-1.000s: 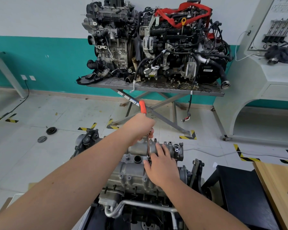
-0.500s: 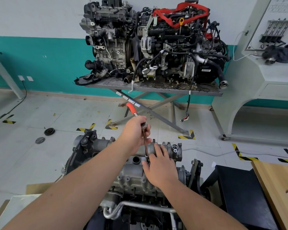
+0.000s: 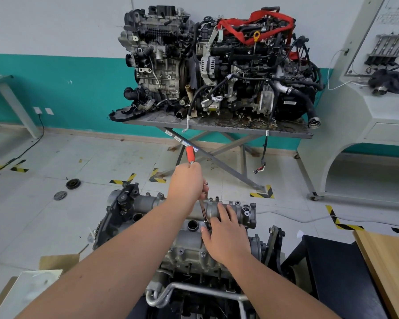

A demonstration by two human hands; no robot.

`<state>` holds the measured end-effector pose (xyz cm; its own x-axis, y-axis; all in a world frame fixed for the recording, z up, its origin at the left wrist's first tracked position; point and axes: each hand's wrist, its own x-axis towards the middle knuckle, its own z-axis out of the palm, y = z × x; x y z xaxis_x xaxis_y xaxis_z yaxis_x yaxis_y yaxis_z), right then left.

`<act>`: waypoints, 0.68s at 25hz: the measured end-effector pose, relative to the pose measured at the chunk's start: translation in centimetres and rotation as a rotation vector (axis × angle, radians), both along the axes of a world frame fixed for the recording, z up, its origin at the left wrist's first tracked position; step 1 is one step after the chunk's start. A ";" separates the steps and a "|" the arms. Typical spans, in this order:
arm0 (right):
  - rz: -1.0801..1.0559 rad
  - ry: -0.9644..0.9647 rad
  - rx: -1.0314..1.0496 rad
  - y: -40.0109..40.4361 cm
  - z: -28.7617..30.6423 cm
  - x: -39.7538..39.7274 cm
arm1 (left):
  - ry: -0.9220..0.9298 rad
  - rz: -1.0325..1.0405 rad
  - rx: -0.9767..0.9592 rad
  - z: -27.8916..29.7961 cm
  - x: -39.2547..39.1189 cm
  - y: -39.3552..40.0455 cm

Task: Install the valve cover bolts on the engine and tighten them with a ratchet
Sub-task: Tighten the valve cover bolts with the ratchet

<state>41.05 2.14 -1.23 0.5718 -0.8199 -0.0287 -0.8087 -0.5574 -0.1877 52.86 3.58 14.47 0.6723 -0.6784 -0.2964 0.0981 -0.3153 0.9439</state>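
Left hand [image 3: 187, 184] is wrapped round the ratchet [image 3: 190, 154], orange grip poking out past the fist and pointing away toward the far wall, so there's leverage for the swing. From under that fist the extension [image 3: 204, 212] drops steeply down to the cover [image 3: 189, 244] on the engine [image 3: 171, 229] right in front of the person. The tip lands just beside the dark round hole [image 3: 192, 225] in the cover's middle, and that's where the bolt should be, though the socket and fingers hide it, so I can't tell how far it's seated.

Right hand [image 3: 227, 238] lies on the cover, fingers fairly straight, fingertips [image 3: 213, 221] pressed in around the foot of the extension. That looks like steadying: keep the socket square on the bolt head while the other hand cranks.

Reads to me as mid-tightening on a middle bolt. Several bolt bosses show along the near edge [image 3: 181, 251], whether filled I can't tell. Risk here is the long extension tipping and slipping off the head
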 end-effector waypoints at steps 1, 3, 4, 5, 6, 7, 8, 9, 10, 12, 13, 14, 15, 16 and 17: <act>-0.002 0.002 -0.003 0.0 0.0 0.0 | 0.002 -0.012 0.005 0.2 0.0 -0.1; -0.003 0.006 -0.001 0.0 0.1 0.0 | 0.053 -0.012 0.017 0.5 0.0 -0.2; -0.002 0.007 0.002 0.0 0.1 0.0 | 0.103 -0.005 0.017 0.6 0.0 -0.1; -0.002 0.006 0.005 0.0 0.1 0.0 | 0.159 -0.001 0.010 0.7 -0.1 -0.1; -0.003 0.004 0.008 0.0 0.2 0.0 | 0.211 -0.003 -0.004 0.6 -0.4 0.0; -0.003 0.003 0.013 0.0 0.2 0.0 | 0.252 -0.007 -0.017 0.6 -0.8 0.0; -0.004 0.003 0.017 0.0 0.3 0.0 | 0.279 -0.008 -0.024 0.7 -1.4 0.0; -0.006 0.002 0.017 0.1 0.3 0.0 | 0.289 -0.004 -0.024 0.8 -1.9 0.0; -0.006 0.000 0.015 0.1 0.3 0.0 | 0.293 0.004 -0.020 1.0 -2.4 0.0; -0.007 -0.006 0.012 0.1 0.3 -0.1 | 0.301 0.017 -0.018 1.3 -3.2 -0.1; -0.007 -0.008 0.013 0.1 0.3 -0.1 | 0.302 0.020 -0.022 1.4 -3.4 0.0; -0.007 -0.011 0.014 0.1 0.3 -0.1 | 0.294 0.019 -0.024 1.4 -3.5 0.0; -0.007 -0.013 0.014 0.1 0.3 0.0 | 0.277 0.015 -0.025 1.4 -3.6 0.1; -0.007 -0.014 0.015 0.1 0.3 0.0 | 0.262 0.011 -0.028 1.4 -3.6 0.2; -0.007 -0.015 0.017 0.1 0.2 0.0 | 0.255 0.007 -0.029 1.4 -3.6 0.2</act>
